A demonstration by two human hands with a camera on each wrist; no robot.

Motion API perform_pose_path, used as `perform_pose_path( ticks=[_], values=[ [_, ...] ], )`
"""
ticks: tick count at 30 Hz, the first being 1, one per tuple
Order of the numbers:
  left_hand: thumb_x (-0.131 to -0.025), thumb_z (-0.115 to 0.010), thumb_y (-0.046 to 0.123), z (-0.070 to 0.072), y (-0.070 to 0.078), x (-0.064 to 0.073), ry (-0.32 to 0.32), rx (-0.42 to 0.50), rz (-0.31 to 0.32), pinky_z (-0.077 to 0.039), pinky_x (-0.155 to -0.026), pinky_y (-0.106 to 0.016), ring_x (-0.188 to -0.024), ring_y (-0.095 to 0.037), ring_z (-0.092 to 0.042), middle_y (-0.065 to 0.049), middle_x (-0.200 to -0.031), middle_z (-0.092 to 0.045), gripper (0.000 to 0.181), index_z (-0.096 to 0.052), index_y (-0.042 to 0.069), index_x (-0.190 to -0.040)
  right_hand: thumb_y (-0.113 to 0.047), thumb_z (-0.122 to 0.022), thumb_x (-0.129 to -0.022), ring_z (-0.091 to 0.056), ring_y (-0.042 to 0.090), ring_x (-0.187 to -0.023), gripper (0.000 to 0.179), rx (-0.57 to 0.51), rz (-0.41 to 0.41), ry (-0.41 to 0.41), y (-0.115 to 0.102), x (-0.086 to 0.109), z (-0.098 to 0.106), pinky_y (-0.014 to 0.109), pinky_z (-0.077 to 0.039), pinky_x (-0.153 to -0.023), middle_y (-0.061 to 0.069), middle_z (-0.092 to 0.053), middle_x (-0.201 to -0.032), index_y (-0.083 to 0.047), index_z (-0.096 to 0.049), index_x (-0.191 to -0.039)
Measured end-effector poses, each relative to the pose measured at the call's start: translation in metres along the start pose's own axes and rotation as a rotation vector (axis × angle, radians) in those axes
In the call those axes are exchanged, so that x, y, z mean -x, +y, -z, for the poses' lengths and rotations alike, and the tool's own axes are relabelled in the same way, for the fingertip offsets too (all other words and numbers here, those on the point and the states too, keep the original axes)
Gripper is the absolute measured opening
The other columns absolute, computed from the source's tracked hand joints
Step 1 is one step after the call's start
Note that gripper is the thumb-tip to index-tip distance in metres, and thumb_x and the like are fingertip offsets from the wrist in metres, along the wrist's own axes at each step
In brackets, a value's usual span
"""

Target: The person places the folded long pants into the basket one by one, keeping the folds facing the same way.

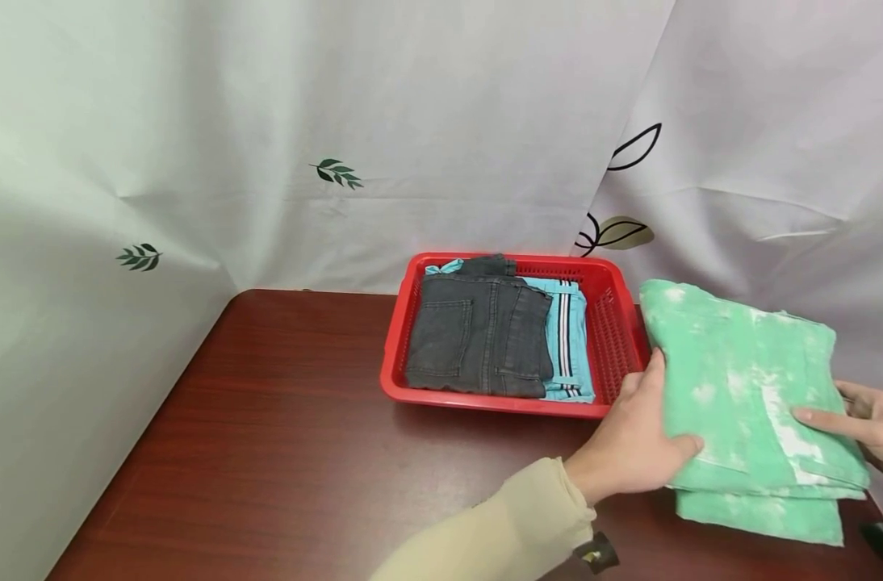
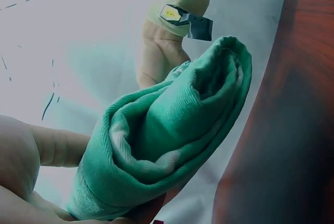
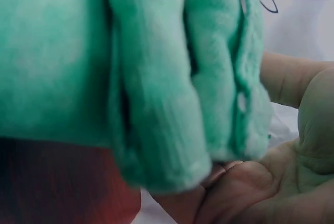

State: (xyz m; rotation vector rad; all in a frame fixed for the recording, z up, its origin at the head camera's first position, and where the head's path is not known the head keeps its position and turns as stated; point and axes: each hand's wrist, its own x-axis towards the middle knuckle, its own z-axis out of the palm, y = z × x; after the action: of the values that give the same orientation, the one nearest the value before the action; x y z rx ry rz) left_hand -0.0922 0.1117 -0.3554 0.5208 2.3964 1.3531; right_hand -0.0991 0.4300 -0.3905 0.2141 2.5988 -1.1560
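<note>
Both hands hold a folded green denim garment (image 1: 746, 395) with white mottled patches, raised over the right end of the table. My left hand (image 1: 634, 440) grips its left edge, thumb on top and the other fingers partly hidden beneath. At the right edge, my right hand (image 1: 880, 428) has its thumb over the upper face and fingers underneath. A lower flap hangs out along the near side. The left wrist view shows the rolled layers of the garment (image 2: 167, 125) end-on; thick folds fill much of the right wrist view.
A red plastic basket (image 1: 614, 347) stands at the back of the brown table (image 1: 289, 436), left of the garment. Inside lie folded dark grey jeans (image 1: 478, 339) over light blue clothing (image 1: 568, 339) with a striped band. A white leaf-print curtain (image 1: 441, 121) hangs behind.
</note>
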Motion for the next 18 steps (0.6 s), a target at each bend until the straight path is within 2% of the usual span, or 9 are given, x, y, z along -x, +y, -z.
perform_pose_path(
  ticks=[6, 9, 16, 18],
  values=[
    [-0.088, -0.077, 0.027, 0.013, -0.005, 0.004, 0.024, 0.066, -0.035, -0.048, -0.095, -0.024, -0.131, -0.004, -0.04, 0.01, -0.15, -0.037, 0.098, -0.013, 0.028, -0.162, -0.01, -0.05, -0.106, -0.07, 0.014, -0.071, 0.082, -0.03, 0.065, 0.008, -0.023, 0.008, -0.006, 0.038, -0.059, -0.064, 0.001, -0.064, -0.095, 0.026, 0.015, -0.142],
    [-0.088, -0.076, 0.025, 0.018, -0.006, 0.006, 0.041, 0.091, -0.053, -0.046, -0.096, -0.023, -0.132, -0.004, -0.039, 0.01, -0.15, -0.037, 0.098, -0.013, 0.028, -0.162, -0.006, -0.051, -0.105, -0.07, 0.012, -0.073, 0.084, -0.059, 0.084, 0.002, -0.025, 0.009, -0.006, 0.038, -0.06, -0.065, -0.004, -0.062, -0.095, 0.024, 0.018, -0.143],
    [-0.089, -0.074, 0.023, 0.028, -0.01, 0.01, 0.044, 0.151, -0.056, -0.046, -0.097, -0.027, -0.13, -0.004, -0.04, 0.009, -0.151, -0.037, 0.095, -0.014, 0.029, -0.162, 0.003, -0.05, -0.102, -0.069, 0.008, -0.077, 0.084, -0.122, 0.154, -0.036, -0.022, 0.01, -0.01, 0.037, -0.059, -0.063, -0.029, -0.057, -0.094, 0.021, 0.02, -0.144],
    [-0.09, -0.074, 0.022, 0.031, -0.011, 0.011, 0.047, 0.165, -0.057, -0.047, -0.096, -0.028, -0.129, -0.004, -0.042, 0.009, -0.152, -0.037, 0.094, -0.015, 0.03, -0.162, 0.004, -0.05, -0.102, -0.069, 0.007, -0.078, 0.084, -0.13, 0.172, -0.048, -0.024, 0.011, -0.011, 0.037, -0.059, -0.063, -0.031, -0.057, -0.095, 0.02, 0.021, -0.144]
  ],
)
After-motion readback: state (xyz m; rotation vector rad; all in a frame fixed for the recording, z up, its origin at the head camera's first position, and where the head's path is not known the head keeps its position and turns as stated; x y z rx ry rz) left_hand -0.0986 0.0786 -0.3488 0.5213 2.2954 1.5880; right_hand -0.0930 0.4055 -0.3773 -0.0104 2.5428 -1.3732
